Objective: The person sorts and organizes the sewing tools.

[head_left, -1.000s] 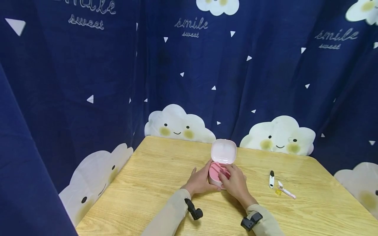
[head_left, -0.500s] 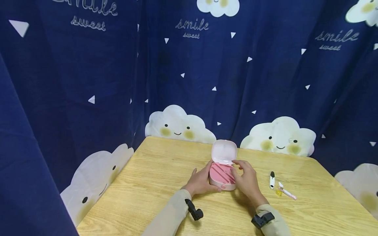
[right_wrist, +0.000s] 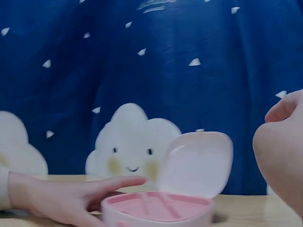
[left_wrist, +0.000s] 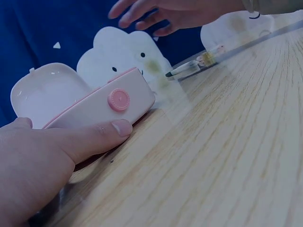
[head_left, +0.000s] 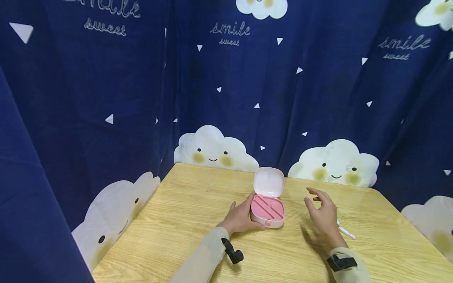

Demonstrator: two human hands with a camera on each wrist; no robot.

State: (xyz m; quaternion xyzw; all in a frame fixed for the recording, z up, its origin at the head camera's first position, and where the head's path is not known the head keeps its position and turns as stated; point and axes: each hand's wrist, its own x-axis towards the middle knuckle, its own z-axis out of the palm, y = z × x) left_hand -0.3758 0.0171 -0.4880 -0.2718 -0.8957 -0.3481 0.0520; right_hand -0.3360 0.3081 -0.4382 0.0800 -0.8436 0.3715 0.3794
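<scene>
A white-and-pink box [head_left: 275, 225] stands on the table with its white lid [head_left: 268, 181] raised. Its pink inner tray [head_left: 260, 212] has diagonal slots, and a round pink button [left_wrist: 119, 100] sits on the front wall. My left hand [head_left: 240, 218] grips the box from the left, thumb [left_wrist: 102, 138] along the front and the other fingers behind its side. Over the table to the right of the box, my right hand [head_left: 325, 218] is raised with loosely bent fingers and nothing in them.
Beyond the right hand lie a thin white-and-pink stick [head_left: 347, 232], a white pen-like tool [left_wrist: 185, 67] with a dark tip and a small yellow piece [left_wrist: 207, 58]. The head view shows only the stick. A dark blue curtain [head_left: 226, 78] hangs behind the wooden table [head_left: 191, 196].
My right hand has withdrawn from the box's tray and moved right, now covering the pen-like tool and yellow piece in the head view. The left hand and box have stayed put.
</scene>
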